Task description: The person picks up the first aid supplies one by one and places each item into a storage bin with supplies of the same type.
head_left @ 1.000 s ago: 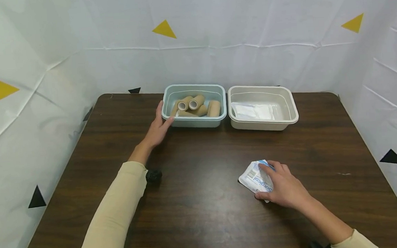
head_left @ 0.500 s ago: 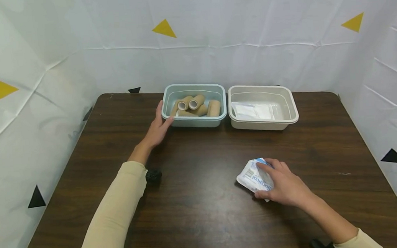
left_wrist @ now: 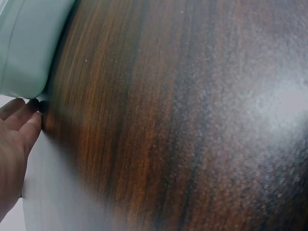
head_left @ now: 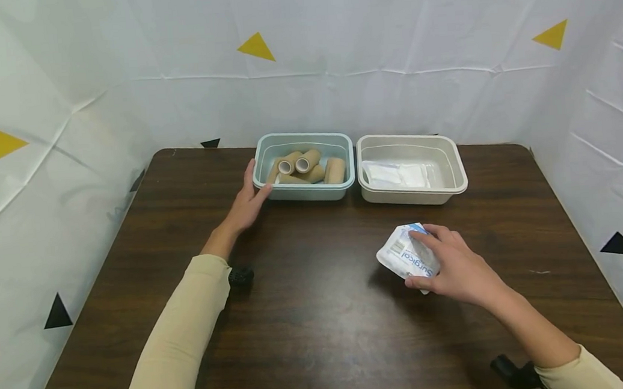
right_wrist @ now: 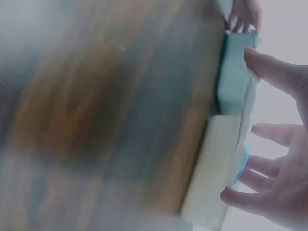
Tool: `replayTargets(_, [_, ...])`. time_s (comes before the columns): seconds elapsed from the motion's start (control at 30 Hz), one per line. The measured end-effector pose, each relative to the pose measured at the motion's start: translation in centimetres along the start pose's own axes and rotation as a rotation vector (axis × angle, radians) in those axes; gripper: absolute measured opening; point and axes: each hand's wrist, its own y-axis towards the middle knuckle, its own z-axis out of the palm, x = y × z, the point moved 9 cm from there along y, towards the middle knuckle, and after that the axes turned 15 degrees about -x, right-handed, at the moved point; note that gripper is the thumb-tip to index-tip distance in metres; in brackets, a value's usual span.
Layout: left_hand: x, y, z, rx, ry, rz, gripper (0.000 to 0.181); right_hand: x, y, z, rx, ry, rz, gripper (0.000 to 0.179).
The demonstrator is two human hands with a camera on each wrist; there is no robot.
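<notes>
My right hand (head_left: 460, 268) grips a flat white packet (head_left: 405, 251) with blue "Surgical" print by its edges, thumb on the near side and fingers on the far side. The packet is tilted above the table, its shadow falling to the lower left. In the right wrist view the packet (right_wrist: 245, 120) shows edge-on between thumb and fingers. My left hand (head_left: 244, 208) rests against the left end of a pale blue-green bin (head_left: 311, 188), fingers extended and thumb at the front rim. Several cardboard tubes (head_left: 309, 160) lie inside it.
A cream bin (head_left: 409, 196) stands just right of the blue-green one, with white packets (head_left: 397, 174) lying in it. Both bins sit near the back edge of the dark wooden table (head_left: 309, 315). White sheeting (head_left: 364, 22) encloses the back and sides.
The right hand has lifted the packet off the table and carried it a little away from me, toward the bins. My left hand stays at the blue-green bin.
</notes>
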Motion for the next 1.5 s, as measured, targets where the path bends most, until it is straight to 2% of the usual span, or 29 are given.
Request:
replayTargets(0.4, [-0.3, 0.1, 0.0, 0.001, 0.012, 0.001, 0.076, -1.3, 3.5, -3.1, -0.068, 0.05, 0.014, 0.09])
replayTargets(0.57, [-0.8, 0.0, 0.0, 0.001, 0.027, 0.004, 0.075, -2.5, 5.7, -3.8, -0.115, 0.07, 0.038, 0.088])
replayTargets(0.73, [-0.7, -0.1, -0.1, 0.001, 0.034, -0.002, 0.075, -3.9, 8.3, -4.2, -0.178, 0.077, 0.072, 0.086])
replayTargets(0.9, [-0.8, -0.1, -0.1, -0.001, 0.026, 0.001, 0.075, -5.3, 10.9, -4.1, -0.206, 0.077, 0.145, 0.083])
replayTargets(1.03, [-0.7, -0.1, -0.2, -0.006, 0.021, 0.003, 0.075, -6.3, 12.2, -3.8, -0.216, 0.085, 0.223, 0.084])
replayTargets(1.27, [-0.5, -0.1, 0.0, 0.003, 0.027, -0.008, 0.074, -8.1, 13.4, -2.7, -0.223, 0.059, 0.351, 0.089])
replayTargets(1.5, [-0.5, -0.2, -0.1, -0.003, 0.025, -0.008, 0.074, -8.5, 14.3, -1.6, -0.245, 0.057, 0.381, 0.087])
